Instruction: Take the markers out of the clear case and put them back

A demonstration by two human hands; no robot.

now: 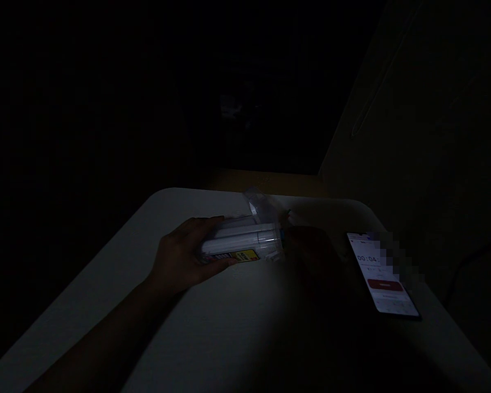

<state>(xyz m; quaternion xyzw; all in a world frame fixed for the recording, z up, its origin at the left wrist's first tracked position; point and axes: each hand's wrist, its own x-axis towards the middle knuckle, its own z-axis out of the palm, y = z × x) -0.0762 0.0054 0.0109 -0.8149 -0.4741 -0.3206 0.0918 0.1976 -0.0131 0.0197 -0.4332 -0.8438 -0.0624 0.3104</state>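
Note:
My left hand (184, 254) is wrapped round a clear plastic case (233, 245) of white-barrelled pens or markers, with its thumb along the near side. A yellow and dark label (247, 255) shows low on the case. Its flap-like clear lid (259, 202) stands open at the far side. My right hand (311, 245) is a dark reddish shape just right of the case's end, and shadow hides its fingers. Close above it shows a pale slim thing (292, 216), perhaps a pen. Whether the right hand grips anything is too dark to see.
A lit phone (384, 278) showing a running timer lies on the right of the white table (213, 327). The table has rounded far corners. A wall (433, 136) with a hanging cord (372, 103) rises at the right. The room beyond is nearly black.

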